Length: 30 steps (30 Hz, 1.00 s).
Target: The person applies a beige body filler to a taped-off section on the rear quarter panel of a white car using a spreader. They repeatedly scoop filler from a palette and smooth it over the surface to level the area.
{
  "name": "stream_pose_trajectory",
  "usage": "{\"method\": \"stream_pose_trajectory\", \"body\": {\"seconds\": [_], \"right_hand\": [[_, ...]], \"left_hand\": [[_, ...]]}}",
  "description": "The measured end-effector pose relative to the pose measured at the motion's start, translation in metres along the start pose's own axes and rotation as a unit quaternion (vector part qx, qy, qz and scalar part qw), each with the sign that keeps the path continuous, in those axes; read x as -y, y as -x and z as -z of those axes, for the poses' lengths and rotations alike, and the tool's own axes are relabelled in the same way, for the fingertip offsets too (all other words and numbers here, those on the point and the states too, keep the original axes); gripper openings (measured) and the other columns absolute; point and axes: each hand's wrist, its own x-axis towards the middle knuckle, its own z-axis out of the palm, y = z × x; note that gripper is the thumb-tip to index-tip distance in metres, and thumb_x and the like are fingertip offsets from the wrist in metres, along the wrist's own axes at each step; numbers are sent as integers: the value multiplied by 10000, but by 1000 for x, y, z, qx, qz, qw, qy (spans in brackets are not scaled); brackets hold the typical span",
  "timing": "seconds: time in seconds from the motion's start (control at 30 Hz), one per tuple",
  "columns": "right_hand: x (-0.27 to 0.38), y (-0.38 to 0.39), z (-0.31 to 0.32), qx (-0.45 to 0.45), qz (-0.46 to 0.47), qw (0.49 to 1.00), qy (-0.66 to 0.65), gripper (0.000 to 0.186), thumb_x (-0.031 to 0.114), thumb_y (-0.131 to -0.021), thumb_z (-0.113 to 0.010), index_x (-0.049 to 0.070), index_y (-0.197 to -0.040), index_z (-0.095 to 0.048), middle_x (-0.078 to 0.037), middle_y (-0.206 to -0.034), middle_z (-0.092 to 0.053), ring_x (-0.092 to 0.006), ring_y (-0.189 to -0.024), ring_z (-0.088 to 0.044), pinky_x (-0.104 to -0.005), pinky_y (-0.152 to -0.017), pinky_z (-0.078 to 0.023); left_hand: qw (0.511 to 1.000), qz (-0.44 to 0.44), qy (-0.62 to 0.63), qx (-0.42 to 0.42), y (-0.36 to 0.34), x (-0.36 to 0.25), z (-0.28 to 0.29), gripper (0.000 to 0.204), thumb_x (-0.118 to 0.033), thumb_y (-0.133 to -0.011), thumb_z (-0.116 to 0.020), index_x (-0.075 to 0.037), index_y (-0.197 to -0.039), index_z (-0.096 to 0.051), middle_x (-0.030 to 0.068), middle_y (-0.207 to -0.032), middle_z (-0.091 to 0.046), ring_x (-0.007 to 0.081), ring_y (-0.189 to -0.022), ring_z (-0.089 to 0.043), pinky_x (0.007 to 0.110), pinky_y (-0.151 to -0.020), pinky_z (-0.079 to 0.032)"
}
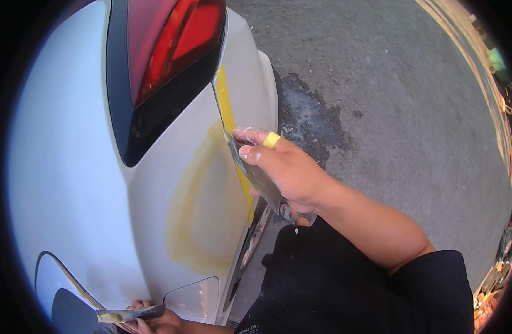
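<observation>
My right hand (289,172) grips a thin metal spreader (264,189) against a yellow strip (225,94) along the seam of a white car body (72,139). White residue marks my fingers, and a yellow band circles one of them. At the bottom, my left hand (164,320) holds a second flat spreader (125,316) with pale yellowish paste on it. A faded yellowish patch with a greyish middle (180,234) shows on the panel left of the strip.
A red tail light (183,39) with black trim is set in the car. Grey pavement (412,139) with a wet patch (309,111) lies to the right. Assorted objects (490,295) line the far right edge. My dark-clothed body fills the lower middle.
</observation>
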Motion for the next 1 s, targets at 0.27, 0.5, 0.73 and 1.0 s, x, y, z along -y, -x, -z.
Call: {"method": "stream_pose_trajectory", "body": {"seconds": [0.27, 0.5, 0.73, 1.0], "right_hand": [[-8, -20, 7, -1, 6, 997, -75, 543, 323, -895, -505, 70, -1366, -409, -108, -1233, -511, -198, -1096, -489, -387, -782, -469], [-6, -26, 4, -17, 4, 999, -48, 525, 314, -901, -505, 73, -1359, -415, -96, -1234, -509, -195, -1095, -483, -400, -788, -466], [-4, -30, -3, -22, -2, 999, -27, 540, 306, -914, -483, 62, -1387, -388, -110, -1286, -484, -210, -1133, -469, -405, -809, -461], [-4, -26, -21, -69, 33, 997, 18, 510, 260, -926, -480, -28, -1343, -426, -207, -1196, -567, -222, -1017, -566, -327, -834, -469]], "left_hand": [[1000, 0, 9, 22, 1, 2, 11, 449, -43, -890, -443, 22, -1331, -394, 194, -1156, -504, 267, -1064, -509, 359, -914, -455], [999, -8, -1, 34, 1, 0, 1, 482, -37, -907, -414, 6, -1383, -349, 187, -1211, -487, 277, -1105, -505, 361, -927, -478], [1000, -6, -11, 5, 2, 1, 2, 456, -39, -893, -427, 11, -1344, -380, 172, -1170, -496, 261, -1066, -496, 352, -905, -468], [1000, -11, 15, 24, 0, 2, 0, 375, -29, -883, -441, 15, -1256, -435, 153, -1138, -499, 249, -1031, -478, 344, -888, -462]]}}
